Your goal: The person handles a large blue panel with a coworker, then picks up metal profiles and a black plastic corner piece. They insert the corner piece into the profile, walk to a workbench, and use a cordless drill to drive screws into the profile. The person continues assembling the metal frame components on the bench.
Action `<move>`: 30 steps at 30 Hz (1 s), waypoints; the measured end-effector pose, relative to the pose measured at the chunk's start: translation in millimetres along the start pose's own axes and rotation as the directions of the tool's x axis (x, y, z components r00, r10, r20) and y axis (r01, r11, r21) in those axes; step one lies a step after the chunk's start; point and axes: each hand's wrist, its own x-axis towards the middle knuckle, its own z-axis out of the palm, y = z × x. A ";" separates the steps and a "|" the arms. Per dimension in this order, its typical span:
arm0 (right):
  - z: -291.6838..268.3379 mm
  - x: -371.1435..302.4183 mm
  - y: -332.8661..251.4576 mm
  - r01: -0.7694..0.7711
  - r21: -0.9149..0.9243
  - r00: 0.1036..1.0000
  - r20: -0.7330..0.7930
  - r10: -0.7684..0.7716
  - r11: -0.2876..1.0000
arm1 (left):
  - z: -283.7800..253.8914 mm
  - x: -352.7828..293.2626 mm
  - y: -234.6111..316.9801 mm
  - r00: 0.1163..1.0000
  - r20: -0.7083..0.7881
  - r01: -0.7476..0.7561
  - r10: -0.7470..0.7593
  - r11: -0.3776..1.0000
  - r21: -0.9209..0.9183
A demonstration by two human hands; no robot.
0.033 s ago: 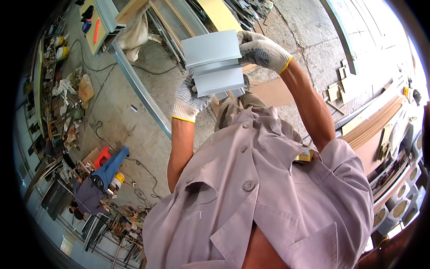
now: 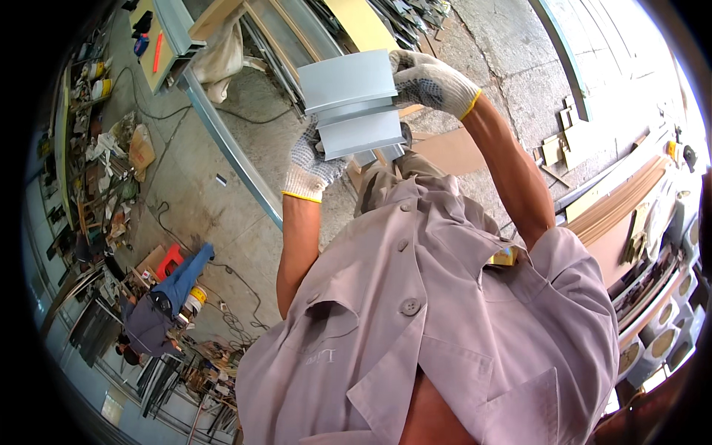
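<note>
A short, pale grey metal profile (image 2: 347,81) with a stepped shape, two broad faces and a groove between them, is held up in front of me. My left hand (image 2: 311,162), in a white knit glove with grey dots and a yellow cuff, grips its lower left side; the fingertips are partly hidden behind it. On the upper right edge my right hand (image 2: 436,83), gloved the same way, is closed with bent fingers. Below the profile, part of another grey metal piece (image 2: 377,155) shows near my legs.
A long metal rail (image 2: 237,165) runs along my left. Beyond are a workbench (image 2: 172,55) with a red tool, and a yellow board (image 2: 361,28) beside metal strips. A person (image 2: 159,311) works at lower left near a red stool (image 2: 170,261). Brown boards (image 2: 619,200) lie right; a cable (image 2: 245,285) crosses the floor.
</note>
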 end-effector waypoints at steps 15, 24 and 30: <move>-9.4 15.7 17.2 -0.010 -0.033 0.999 0.050 0.011 0.999 | -6.5 2.3 18.2 0.997 -0.081 0.011 -0.009 1.000 0.024; -10.7 20.3 16.6 -0.035 0.006 0.998 0.061 0.035 0.999 | 17.9 1.5 9.0 0.980 -0.193 -0.042 0.055 0.997 0.068; -11.6 19.9 18.1 -0.048 0.035 0.997 0.061 0.046 0.998 | 8.7 -0.4 7.7 0.996 -0.074 -0.047 0.046 0.999 -0.008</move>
